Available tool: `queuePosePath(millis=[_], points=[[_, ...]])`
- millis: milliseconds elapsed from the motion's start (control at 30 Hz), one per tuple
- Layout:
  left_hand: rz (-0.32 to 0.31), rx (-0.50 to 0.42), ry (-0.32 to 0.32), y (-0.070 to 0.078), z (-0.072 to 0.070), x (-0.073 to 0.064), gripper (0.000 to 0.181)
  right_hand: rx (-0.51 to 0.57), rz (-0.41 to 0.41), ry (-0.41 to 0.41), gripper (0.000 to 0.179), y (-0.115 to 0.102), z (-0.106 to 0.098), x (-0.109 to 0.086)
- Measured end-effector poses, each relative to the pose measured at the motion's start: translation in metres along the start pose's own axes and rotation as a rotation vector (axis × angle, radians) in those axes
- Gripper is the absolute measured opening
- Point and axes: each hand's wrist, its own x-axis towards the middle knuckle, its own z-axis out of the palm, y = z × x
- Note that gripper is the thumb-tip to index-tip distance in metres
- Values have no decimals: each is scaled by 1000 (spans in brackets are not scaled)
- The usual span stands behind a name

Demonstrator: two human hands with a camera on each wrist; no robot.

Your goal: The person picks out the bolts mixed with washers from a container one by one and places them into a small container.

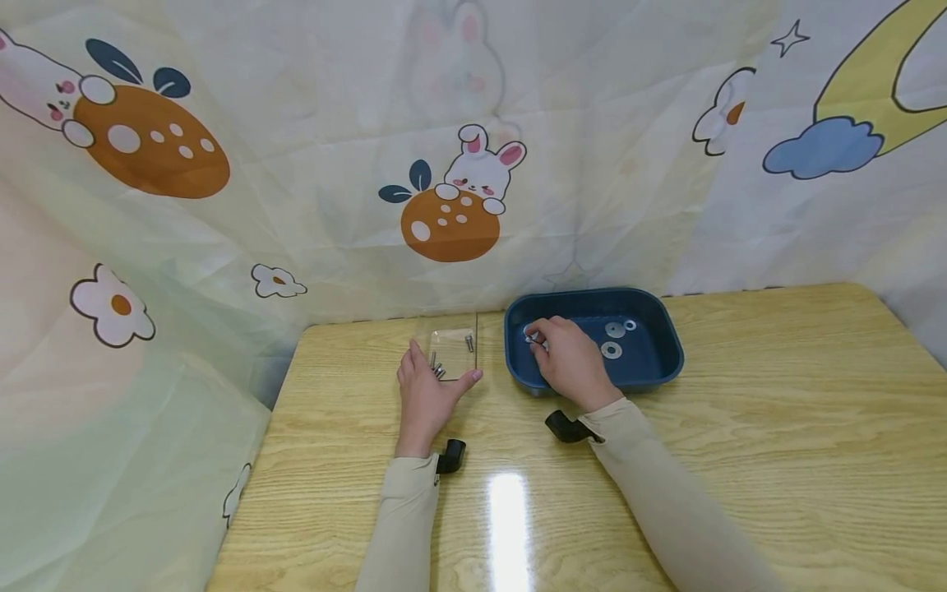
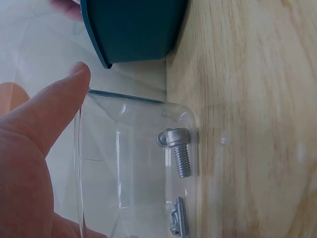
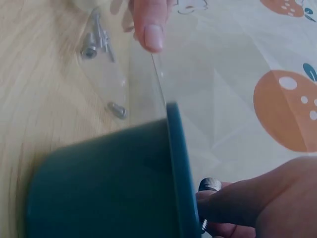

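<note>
My left hand (image 1: pixel 427 404) holds the clear plastic box (image 2: pixel 131 173) at its near end, thumb on the rim at the right, fingers along the left side. Inside lie several metal screws; a thick socket-head screw (image 2: pixel 182 158) shows in the left wrist view, apart from thinner ones (image 2: pixel 179 218). My right hand (image 1: pixel 570 366) reaches into the dark blue tray (image 1: pixel 672 362) at its left end. Between thumb and fingers it pinches a socket-head screw (image 3: pixel 210 185), whose knurled head shows in the right wrist view; the tray wall hides part of it.
Several flat washers (image 1: pixel 612 350) lie on the tray floor, right of my right hand. Box and tray stand side by side at the back of the wooden table (image 1: pixel 777 427), before a printed cloth (image 1: pixel 592 164). Black wrist mounts (image 1: pixel 565 427) stick out near both cuffs.
</note>
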Motion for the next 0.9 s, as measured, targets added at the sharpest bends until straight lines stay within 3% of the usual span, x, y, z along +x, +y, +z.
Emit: queuePosePath(millis=[900], points=[[23, 5, 11, -3, 1, 1, 130, 61, -72, 84, 17, -34, 21, 4]])
